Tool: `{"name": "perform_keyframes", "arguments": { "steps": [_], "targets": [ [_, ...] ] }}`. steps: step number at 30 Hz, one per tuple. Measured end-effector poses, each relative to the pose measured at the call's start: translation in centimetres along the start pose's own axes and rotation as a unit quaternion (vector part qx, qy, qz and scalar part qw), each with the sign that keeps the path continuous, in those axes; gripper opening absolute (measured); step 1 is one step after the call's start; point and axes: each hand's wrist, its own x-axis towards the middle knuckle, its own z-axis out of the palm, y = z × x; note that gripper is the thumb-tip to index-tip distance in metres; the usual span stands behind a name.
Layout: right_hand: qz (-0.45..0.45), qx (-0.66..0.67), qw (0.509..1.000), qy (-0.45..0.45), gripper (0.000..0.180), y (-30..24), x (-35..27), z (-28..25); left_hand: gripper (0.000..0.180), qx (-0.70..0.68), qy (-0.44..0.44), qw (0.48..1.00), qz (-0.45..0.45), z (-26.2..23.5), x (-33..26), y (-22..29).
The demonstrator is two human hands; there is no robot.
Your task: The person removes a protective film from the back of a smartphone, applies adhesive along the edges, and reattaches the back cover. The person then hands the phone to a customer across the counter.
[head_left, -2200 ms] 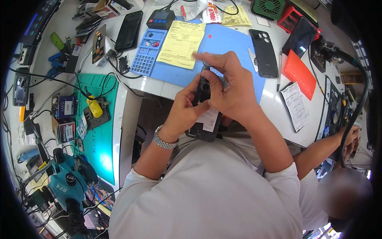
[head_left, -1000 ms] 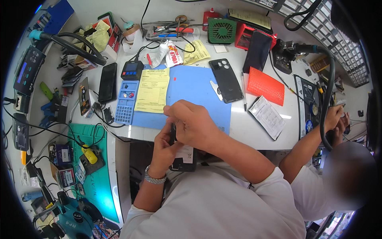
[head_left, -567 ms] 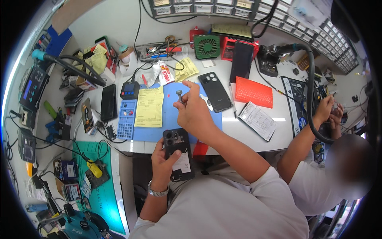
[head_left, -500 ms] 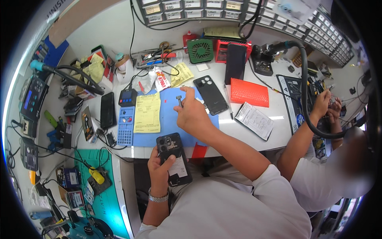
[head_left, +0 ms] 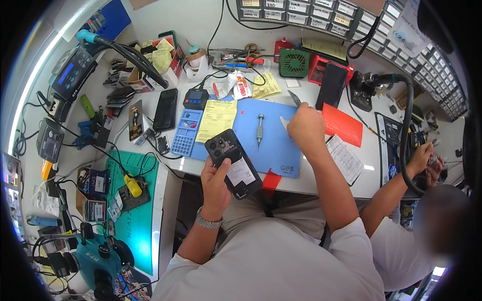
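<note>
Left hand (head_left: 216,189) closed about a black phone (head_left: 236,164), thumb across its opened back, fingers mostly hidden beneath; phone tilted, camera end up-left, at the front edge of the bench (head_left: 310,181). Right hand (head_left: 306,127) over the right side of the blue mat (head_left: 281,150), fingers curled inward, a slim dark piece (head_left: 294,98) showing beyond them, grip on it cannot be told. Screwdriver (head_left: 260,131) lies on the mat between the hands, touched by neither.

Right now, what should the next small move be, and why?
Probably bring the dark piece toward the phone: the right hand seems to grip its near end, the left hand holds the phone camera side up, and the screwdriver lies free on the mat.
</note>
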Motion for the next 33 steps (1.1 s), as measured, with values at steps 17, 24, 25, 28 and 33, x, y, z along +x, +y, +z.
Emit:
{"name": "perform_keyframes", "arguments": {
  "steps": [17,24,25,28,33],
  "targets": [
    [-0.060,0.515,0.855,0.005,0.028,-4.5,-11.2,0.5,0.046,-0.014,-0.051,0.998,0.026,3.9,2.2,-1.6],
    [-0.119,0.426,0.893,0.087,0.031,-4.5,-11.4,0.4,0.045,0.049,-0.027,0.997,0.055,4.0,1.9,-1.8],
    [-0.146,0.368,0.908,0.138,0.032,-4.6,-11.4,-0.2,0.045,0.050,-0.021,0.997,0.053,3.9,1.8,-1.8],
    [-0.186,0.315,0.907,0.208,0.035,-5.1,-10.5,-1.5,0.044,0.057,-0.007,0.997,0.049,4.0,1.5,-1.8],
    [-0.115,0.572,0.812,-0.002,0.039,-5.0,-8.7,-1.8,0.042,0.119,-0.010,0.990,0.077,5.1,0.9,-1.6]
  ]
}}
